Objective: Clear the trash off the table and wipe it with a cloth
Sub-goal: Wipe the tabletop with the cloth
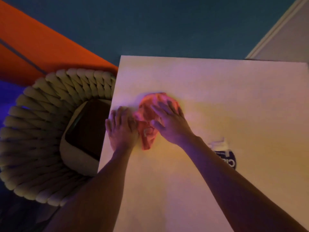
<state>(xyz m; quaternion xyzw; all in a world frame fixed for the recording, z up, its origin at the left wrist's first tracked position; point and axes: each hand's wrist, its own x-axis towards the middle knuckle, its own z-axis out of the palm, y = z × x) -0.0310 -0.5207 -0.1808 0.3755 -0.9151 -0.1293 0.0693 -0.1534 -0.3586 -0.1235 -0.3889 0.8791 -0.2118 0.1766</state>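
The right hand [168, 121] is lying on top of a crumpled orange-red cloth [150, 118], fingers spread and fairly straight, palm pressing the fabric down against the table [217, 97]. The thumb is reaching toward the person, across the cloth's middle. Just beside it, the left hand [121, 126] is resting flat on the bare tabletop, fingers extended and close together, its thumb side touching the cloth's left edge. This hand is sitting right at the table's left edge, with the little finger nearly at the rim. Both bare forearms are stretching in from the near edge of the table.

The cloth is lying bunched on the left half of the table, roughly midway between the far edge and the near edge, with a narrow tail trailing toward the person between the two wrists. The picture is blurred, so any pattern on the fabric is hard to make out.

To the right of the right forearm, near the table's middle, a spray bottle [224, 156] is standing, seen from above: a pale trigger head over a dark blue body with white lettering too blurred to read.

Beyond the left edge, a chair [41, 131] with a thick braided pale back and a dark seat cushion is standing close against the table. A teal floor [167, 27] is showing past the far edge, with an orange surface [33, 47] at the far left.
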